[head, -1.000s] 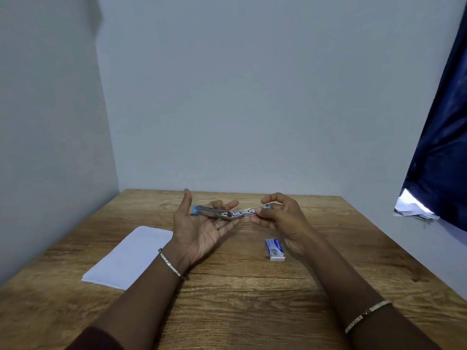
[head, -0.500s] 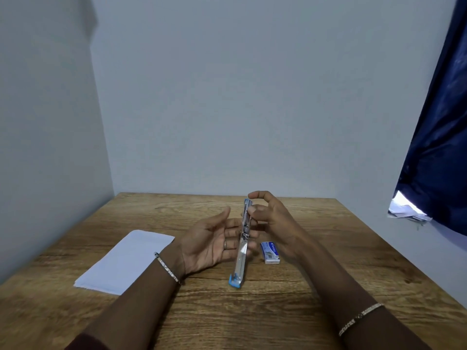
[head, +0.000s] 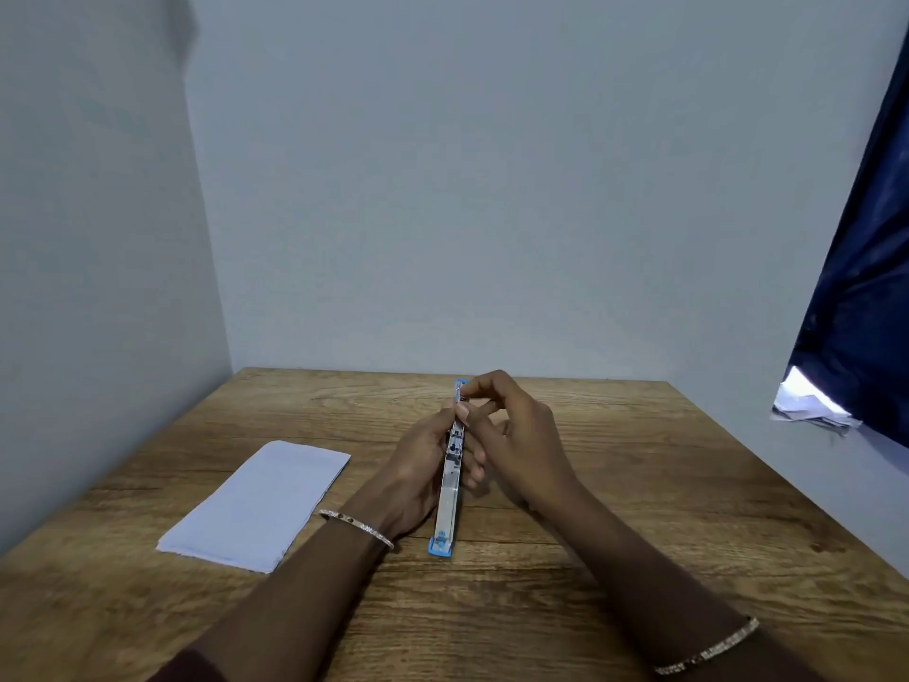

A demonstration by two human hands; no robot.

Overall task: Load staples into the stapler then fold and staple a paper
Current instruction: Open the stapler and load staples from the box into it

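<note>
The stapler (head: 450,489) is swung fully open into one long silver strip with blue ends, lying lengthwise toward me on the wooden table (head: 639,484). My left hand (head: 418,465) grips its middle from the left side. My right hand (head: 511,430) pinches the far half near the blue tip with thumb and forefinger. A folded white paper (head: 258,504) lies flat to the left of my left forearm. The staple box is hidden behind my right hand.
Pale walls close in the table at the back and on the left. At the right hangs a dark blue curtain (head: 865,268), with crumpled white papers (head: 811,408) on a ledge below it.
My left hand has closed around the stapler's middle, where before it lay open beside it. My right hand has stayed at the far end. The staple box has gone out of sight behind my right hand.
</note>
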